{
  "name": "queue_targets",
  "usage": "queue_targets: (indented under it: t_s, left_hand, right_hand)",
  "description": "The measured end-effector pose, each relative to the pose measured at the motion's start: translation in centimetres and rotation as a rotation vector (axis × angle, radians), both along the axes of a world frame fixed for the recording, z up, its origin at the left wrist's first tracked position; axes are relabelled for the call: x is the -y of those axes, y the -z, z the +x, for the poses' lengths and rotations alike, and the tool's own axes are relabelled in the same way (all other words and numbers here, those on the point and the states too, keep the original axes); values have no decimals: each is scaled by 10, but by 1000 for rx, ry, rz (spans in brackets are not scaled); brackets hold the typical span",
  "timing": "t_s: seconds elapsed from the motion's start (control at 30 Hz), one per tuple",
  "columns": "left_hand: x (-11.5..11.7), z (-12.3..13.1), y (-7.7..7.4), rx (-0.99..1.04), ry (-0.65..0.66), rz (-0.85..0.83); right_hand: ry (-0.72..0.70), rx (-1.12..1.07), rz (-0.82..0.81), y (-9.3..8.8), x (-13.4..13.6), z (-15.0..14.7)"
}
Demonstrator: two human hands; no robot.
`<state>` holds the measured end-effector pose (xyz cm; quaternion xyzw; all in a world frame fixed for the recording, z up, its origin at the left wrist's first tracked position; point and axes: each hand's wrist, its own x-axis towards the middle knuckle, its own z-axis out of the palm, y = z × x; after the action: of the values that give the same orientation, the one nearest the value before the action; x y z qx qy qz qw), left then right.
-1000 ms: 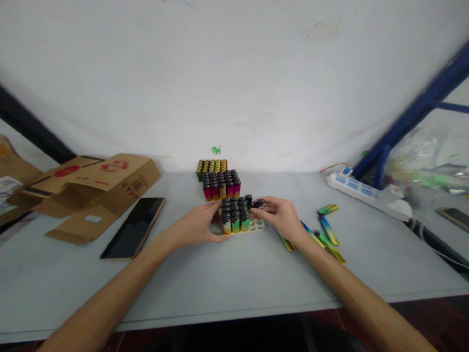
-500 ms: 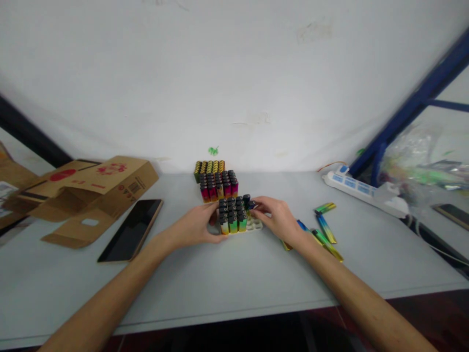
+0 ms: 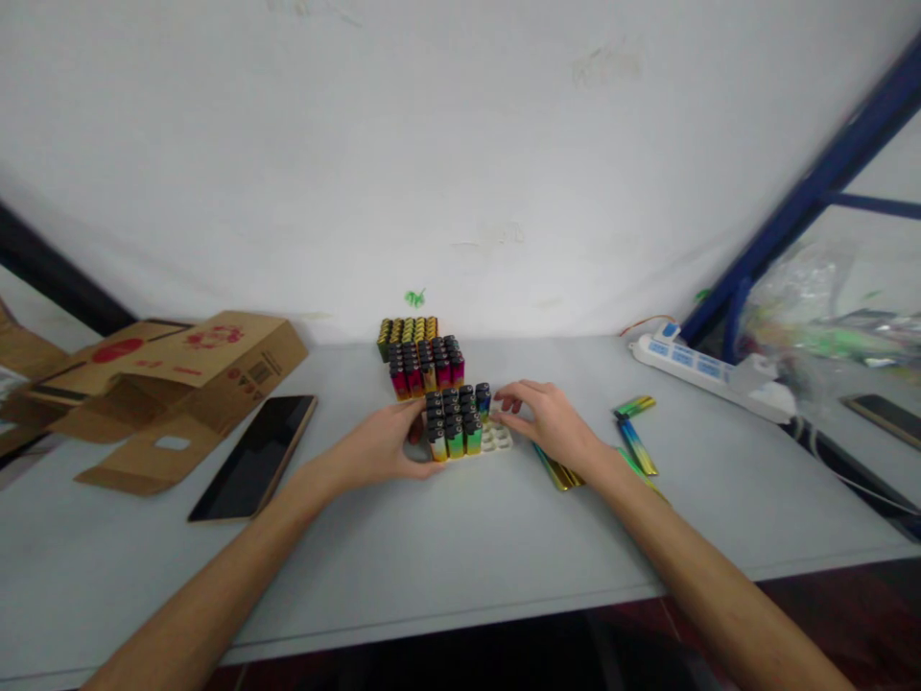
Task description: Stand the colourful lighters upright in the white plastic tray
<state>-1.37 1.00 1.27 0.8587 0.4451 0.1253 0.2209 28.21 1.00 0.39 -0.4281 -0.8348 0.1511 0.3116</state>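
Note:
A white tray with round holes (image 3: 496, 440) lies on the table, its left part filled with upright black-topped lighters (image 3: 455, 438). My left hand (image 3: 385, 441) grips the tray's left end, thumb at the front corner and fingers behind. At the tray's right side, my right hand (image 3: 541, 418) has its fingers apart, with nothing seen between them. A blue lighter (image 3: 484, 401) stands in the back row, just left of those fingertips. Loose lighters (image 3: 558, 470) in gold, blue and green lie beneath and beside my right wrist; the forearm partly hides some.
Behind the tray stand a block of pink lighters (image 3: 427, 369) and a gold-topped block (image 3: 407, 330). More loose lighters (image 3: 636, 445) lie to the right. A cardboard box (image 3: 237, 350) and a dark tablet (image 3: 255, 459) are at left, a white power strip (image 3: 712, 372) at right.
My right hand has let go of a lighter, which now stands upright in the tray's back row. That hand has drawn slightly right and its fingers have parted. My left hand keeps its grip.

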Motion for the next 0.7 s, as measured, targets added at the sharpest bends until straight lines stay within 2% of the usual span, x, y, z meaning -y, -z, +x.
queue_targets:
  t_s: [0.17, 0.27, 0.5, 0.7]
  left_hand:
    - [1, 2, -2, -15, -9, 4]
    - [2, 2, -3, 1, -1, 8]
    - [2, 1, -2, 10, -6, 23]
    - [1, 1, -2, -23, -5, 18]
  right_hand:
    - [146, 145, -55, -13, -4, 43]
    - [184, 199, -125, -20, -2, 58]
    - [30, 300, -227, -19, 15, 58]
    - [-58, 281, -307, -10, 13, 47]
